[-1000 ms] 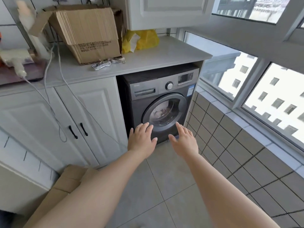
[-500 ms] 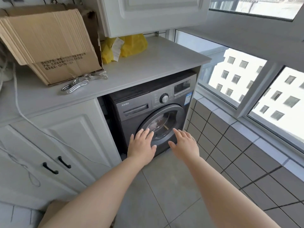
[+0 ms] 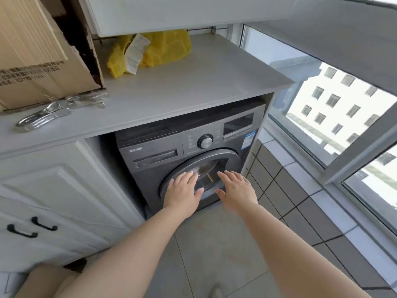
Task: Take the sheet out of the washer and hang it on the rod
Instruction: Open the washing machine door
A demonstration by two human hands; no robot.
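A dark grey front-loading washer (image 3: 154,155) stands under a white countertop (image 3: 193,87), its round door (image 3: 227,157) closed. The sheet is hidden inside; through the glass I cannot make it out. My left hand (image 3: 182,193) stretches out flat in front of the door's left half, fingers straight. My right hand (image 3: 237,191) reaches out flat before the door's right half, holding nothing. No rod is in view.
A cardboard box (image 3: 36,50), metal clips (image 3: 53,110) and a yellow bag (image 3: 159,48) lie on the countertop. White cabinet doors (image 3: 53,201) with black handles are to the left. A tiled low wall (image 3: 300,201) and windows (image 3: 335,108) close the right side.
The view has moved closer to the washer and lower. Both hands have advanced toward the round door, staying flat and empty.
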